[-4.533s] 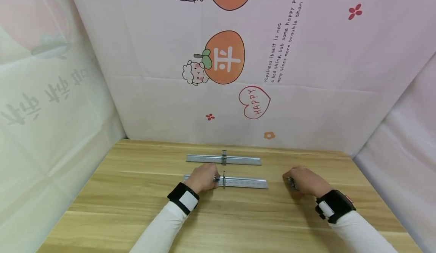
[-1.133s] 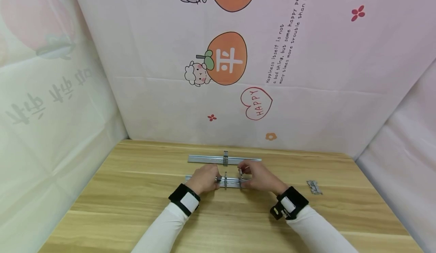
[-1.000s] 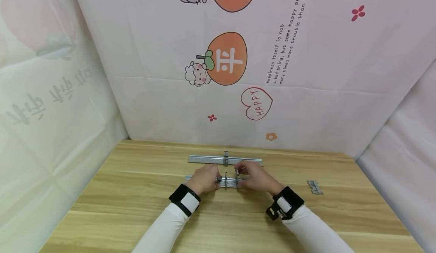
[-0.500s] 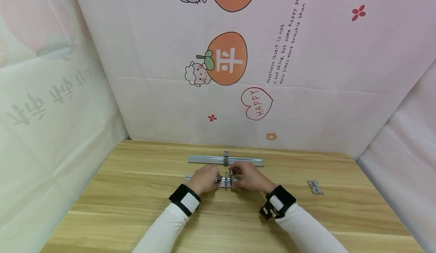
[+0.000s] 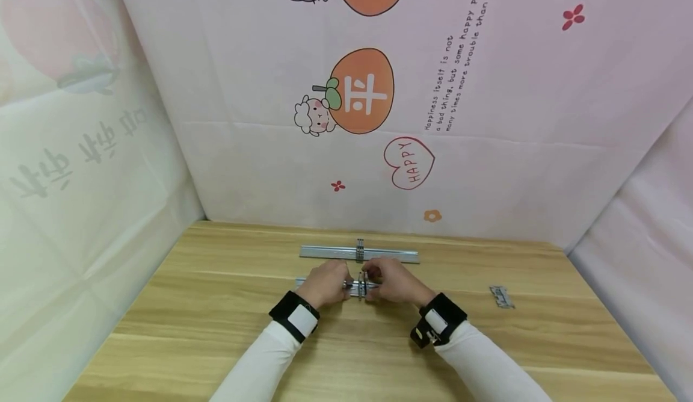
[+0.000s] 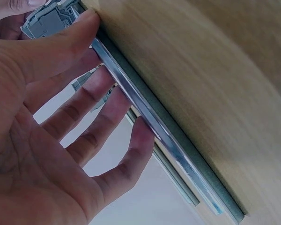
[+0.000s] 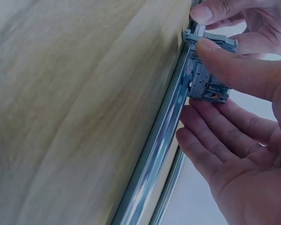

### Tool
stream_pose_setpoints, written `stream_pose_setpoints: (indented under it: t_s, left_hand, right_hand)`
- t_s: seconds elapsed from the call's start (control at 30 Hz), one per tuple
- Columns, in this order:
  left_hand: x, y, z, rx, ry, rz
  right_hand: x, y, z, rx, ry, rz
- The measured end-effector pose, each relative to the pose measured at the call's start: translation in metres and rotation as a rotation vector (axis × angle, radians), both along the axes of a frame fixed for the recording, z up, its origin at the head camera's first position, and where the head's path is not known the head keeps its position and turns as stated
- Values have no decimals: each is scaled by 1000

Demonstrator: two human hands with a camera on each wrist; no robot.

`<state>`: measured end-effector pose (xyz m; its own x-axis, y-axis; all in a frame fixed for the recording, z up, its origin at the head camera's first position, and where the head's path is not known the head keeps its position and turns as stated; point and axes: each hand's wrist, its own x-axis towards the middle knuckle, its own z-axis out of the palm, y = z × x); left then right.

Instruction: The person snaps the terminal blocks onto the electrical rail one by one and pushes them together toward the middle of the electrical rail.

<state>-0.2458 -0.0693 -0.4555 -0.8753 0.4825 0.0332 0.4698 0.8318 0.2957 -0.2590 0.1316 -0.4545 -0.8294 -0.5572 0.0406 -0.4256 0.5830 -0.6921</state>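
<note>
A metal DIN rail [image 5: 354, 292] lies on the table with a grey terminal block [image 5: 360, 286] standing upright across it. My left hand [image 5: 326, 283] grips the rail just left of that block; in the left wrist view its thumb lies on one side of the rail [image 6: 161, 136] and its fingers on the other. With thumb and fingers, my right hand [image 5: 396, 280] pinches a second terminal block [image 7: 203, 77], which sits on the rail close against the first. Whether the two blocks touch I cannot tell. The right hand hides part of the rail.
Behind the hands lies another DIN rail [image 5: 330, 252] with several terminal blocks [image 5: 360, 250] clustered at its middle. A loose terminal block [image 5: 502, 296] lies flat on the wooden table [image 5: 216, 306] at the right. A printed cloth [image 5: 243, 167] hangs behind the table.
My right hand has come from the right of the table with a terminal block, then slid it left along the rail up to the first block. My left hand has stayed on the rail.
</note>
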Motion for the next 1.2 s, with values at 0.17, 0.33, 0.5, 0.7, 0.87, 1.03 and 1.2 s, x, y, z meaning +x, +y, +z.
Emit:
stream_pose_setpoints:
  t_s: [0.17, 0.33, 0.5, 0.7, 0.87, 1.03, 1.2]
  left_hand:
    - [0, 0, 2, -2, -6, 5]
    - [0, 0, 3, -7, -12, 10]
    - [0, 1, 3, -2, -17, 19]
    - [1, 1, 3, 2, -19, 19]
    - [1, 2, 2, -2, -19, 20]
    - [1, 2, 2, -5, -18, 20]
    - [1, 2, 2, -4, -12, 19]
  right_hand:
    - [0, 0, 1, 17, 29, 11]
    - [-2, 1, 1, 38, 26, 36]
    - [-2, 2, 6, 58, 0, 61]
    - [-1, 1, 7, 62, 3, 60]
    - [1, -1, 6, 72, 20, 45]
    - [4, -2, 6, 75, 50, 44]
    - [7, -3, 4, 85, 74, 30]
